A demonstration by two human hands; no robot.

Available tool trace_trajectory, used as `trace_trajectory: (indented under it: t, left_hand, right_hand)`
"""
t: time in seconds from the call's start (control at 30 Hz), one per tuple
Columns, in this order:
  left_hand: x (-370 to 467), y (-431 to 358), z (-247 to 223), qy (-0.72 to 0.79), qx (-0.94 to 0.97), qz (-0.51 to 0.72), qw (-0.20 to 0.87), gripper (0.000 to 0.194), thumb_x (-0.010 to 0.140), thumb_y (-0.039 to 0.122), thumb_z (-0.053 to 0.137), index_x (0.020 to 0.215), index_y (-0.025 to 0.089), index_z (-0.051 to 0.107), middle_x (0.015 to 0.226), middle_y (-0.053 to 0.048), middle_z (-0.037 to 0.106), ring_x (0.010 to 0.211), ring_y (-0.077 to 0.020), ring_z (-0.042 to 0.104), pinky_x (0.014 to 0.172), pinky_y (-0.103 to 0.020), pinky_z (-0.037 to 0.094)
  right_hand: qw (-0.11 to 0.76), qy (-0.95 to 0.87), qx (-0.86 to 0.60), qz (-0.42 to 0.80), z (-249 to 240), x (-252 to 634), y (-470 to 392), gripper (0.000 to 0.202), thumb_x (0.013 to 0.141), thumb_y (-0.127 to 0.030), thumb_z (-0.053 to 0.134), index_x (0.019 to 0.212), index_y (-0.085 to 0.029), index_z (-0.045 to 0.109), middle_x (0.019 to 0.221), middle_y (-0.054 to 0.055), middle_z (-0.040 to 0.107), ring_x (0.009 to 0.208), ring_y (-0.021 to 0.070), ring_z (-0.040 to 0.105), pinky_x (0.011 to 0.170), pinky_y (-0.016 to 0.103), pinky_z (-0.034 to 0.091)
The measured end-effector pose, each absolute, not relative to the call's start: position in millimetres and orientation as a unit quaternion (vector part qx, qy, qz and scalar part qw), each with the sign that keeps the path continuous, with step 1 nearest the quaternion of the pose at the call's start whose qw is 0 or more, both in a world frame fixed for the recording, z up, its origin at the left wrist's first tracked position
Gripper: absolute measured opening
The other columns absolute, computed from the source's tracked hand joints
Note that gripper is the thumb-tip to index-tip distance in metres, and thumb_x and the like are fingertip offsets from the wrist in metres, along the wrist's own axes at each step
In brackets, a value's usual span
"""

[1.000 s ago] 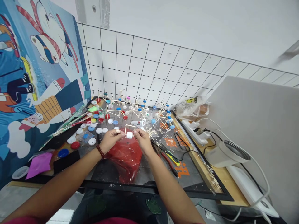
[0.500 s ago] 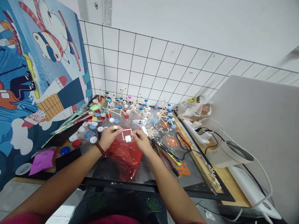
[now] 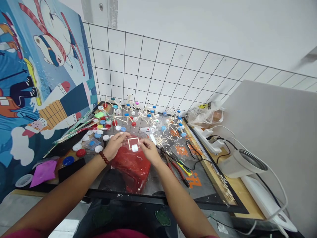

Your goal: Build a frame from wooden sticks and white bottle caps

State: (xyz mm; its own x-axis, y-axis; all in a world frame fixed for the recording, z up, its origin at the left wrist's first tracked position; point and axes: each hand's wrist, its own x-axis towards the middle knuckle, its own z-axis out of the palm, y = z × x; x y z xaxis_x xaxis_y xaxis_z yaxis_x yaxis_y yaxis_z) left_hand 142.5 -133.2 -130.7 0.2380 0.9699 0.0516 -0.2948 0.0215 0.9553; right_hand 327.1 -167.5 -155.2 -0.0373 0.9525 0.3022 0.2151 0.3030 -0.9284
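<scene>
A small square frame of pale wooden sticks [image 3: 133,138] is held above a red plastic surface [image 3: 131,168], with a white round cap [image 3: 135,148] at its lower edge. My right hand [image 3: 148,149] pinches the frame at its right side. On the left, my left hand [image 3: 115,145] has its fingers apart beside the frame's upper left corner and holds nothing. Behind the hands lies a white glue gun [image 3: 148,130]. Bottle caps, such as a red one [image 3: 80,152] and a blue one [image 3: 68,161], lie left of my left hand.
Stick models with coloured caps [image 3: 148,115] stand along the back. Pliers [image 3: 179,173], a yellow cutter [image 3: 185,169] and black cable lie to the right. Beyond are a power strip [image 3: 208,140] and a white cylinder [image 3: 244,163]. A purple packet [image 3: 44,172] lies left.
My left hand has let go of the frame's left side and its fingers have opened. The frame stays in my right hand, slightly tilted.
</scene>
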Motion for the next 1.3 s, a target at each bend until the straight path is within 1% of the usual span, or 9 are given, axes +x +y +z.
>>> trace_trajectory:
  t: [0.07, 0.17, 0.6, 0.67, 0.8, 0.93, 1.1, 1.2, 1.3]
  left_hand:
    - [145.6, -137.2, -130.5, 0.344, 0.513, 0.474, 0.627, 0.047, 0.061, 0.053, 0.083, 0.086, 0.015, 0.073, 0.081, -0.007, 0.073, 0.073, -0.0177, 0.065, 0.071, -0.031, 0.052]
    - [148.1, -139.8, -132.1, 0.345, 0.544, 0.451, 0.618, 0.039, 0.060, 0.045, 0.085, 0.081, 0.013, 0.076, 0.074, -0.006, 0.073, 0.069, -0.0171, 0.064, 0.066, -0.028, 0.049]
    - [147.2, -136.4, -144.8, 0.342, 0.563, 0.439, 0.611, 0.030, 0.063, 0.044, 0.083, 0.068, 0.016, 0.075, 0.065, -0.005, 0.071, 0.061, -0.0166, 0.062, 0.063, -0.029, 0.050]
    - [149.9, -136.8, -146.0, 0.337, 0.556, 0.444, 0.616, 0.033, 0.063, 0.046, 0.083, 0.072, 0.015, 0.075, 0.069, -0.006, 0.072, 0.063, -0.0175, 0.064, 0.064, -0.030, 0.051]
    - [155.4, -140.1, -145.2, 0.302, 0.483, 0.456, 0.684, 0.046, 0.071, 0.053, 0.076, 0.099, 0.017, 0.072, 0.095, -0.010, 0.075, 0.081, -0.0219, 0.070, 0.073, -0.035, 0.055]
    - [155.3, -142.8, -144.3, 0.275, 0.405, 0.441, 0.752, 0.043, 0.074, 0.047, 0.077, 0.103, 0.017, 0.067, 0.102, -0.011, 0.074, 0.087, -0.0219, 0.071, 0.078, -0.037, 0.057]
    - [158.6, -143.5, -148.1, 0.284, 0.497, 0.456, 0.681, 0.054, 0.060, 0.022, 0.088, 0.109, 0.017, 0.065, 0.101, -0.007, 0.073, 0.091, -0.0191, 0.069, 0.083, -0.032, 0.054]
    - [161.9, -142.3, -150.9, 0.305, 0.516, 0.499, 0.626, 0.048, 0.057, 0.022, 0.088, 0.099, 0.016, 0.067, 0.096, -0.006, 0.074, 0.088, -0.0193, 0.069, 0.084, -0.033, 0.054]
    - [161.3, -140.1, -151.9, 0.315, 0.496, 0.528, 0.613, 0.051, 0.056, 0.022, 0.088, 0.101, 0.016, 0.065, 0.098, -0.006, 0.074, 0.091, -0.0191, 0.069, 0.087, -0.034, 0.053]
  right_hand:
    - [0.493, -0.644, -0.466, 0.354, -155.7, 326.0, -168.8, 0.021, 0.086, -0.039, 0.056, 0.077, -0.020, 0.063, 0.073, -0.001, 0.062, 0.070, 0.0153, 0.055, 0.068, 0.027, 0.042]
    - [0.476, -0.663, -0.462, 0.347, -154.4, 324.4, -170.6, 0.022, 0.086, -0.038, 0.056, 0.077, -0.020, 0.064, 0.074, 0.000, 0.064, 0.071, 0.0155, 0.057, 0.069, 0.027, 0.042]
    - [0.485, -0.638, -0.474, 0.365, -152.1, 319.4, -174.3, 0.024, 0.082, -0.041, 0.062, 0.074, -0.020, 0.069, 0.073, 0.002, 0.068, 0.069, 0.0173, 0.059, 0.068, 0.029, 0.043]
    - [0.495, -0.622, -0.469, 0.385, -152.7, 318.8, -172.9, 0.026, 0.080, -0.045, 0.063, 0.073, -0.020, 0.068, 0.072, 0.001, 0.067, 0.069, 0.0170, 0.057, 0.067, 0.029, 0.043]
    - [0.550, -0.554, -0.458, 0.425, -150.7, 321.2, -168.5, 0.031, 0.075, -0.050, 0.067, 0.069, -0.020, 0.063, 0.065, -0.002, 0.059, 0.064, 0.0147, 0.051, 0.064, 0.027, 0.041]
    - [0.584, -0.511, -0.466, 0.425, -149.3, 325.4, -165.5, 0.030, 0.073, -0.049, 0.069, 0.069, -0.020, 0.062, 0.063, -0.003, 0.054, 0.062, 0.0128, 0.045, 0.063, 0.026, 0.037]
    - [0.594, -0.495, -0.467, 0.428, -151.1, 323.5, -164.4, 0.030, 0.071, -0.050, 0.070, 0.071, -0.020, 0.064, 0.063, -0.003, 0.053, 0.062, 0.0132, 0.045, 0.063, 0.026, 0.037]
    - [0.598, -0.490, -0.465, 0.432, -151.7, 324.0, -163.5, 0.032, 0.071, -0.052, 0.070, 0.074, -0.020, 0.067, 0.065, -0.002, 0.057, 0.064, 0.0141, 0.047, 0.065, 0.028, 0.039]
    - [0.614, -0.470, -0.463, 0.434, -152.6, 327.9, -161.8, 0.036, 0.073, -0.054, 0.069, 0.085, -0.020, 0.071, 0.073, 0.000, 0.063, 0.066, 0.0143, 0.050, 0.068, 0.028, 0.041]
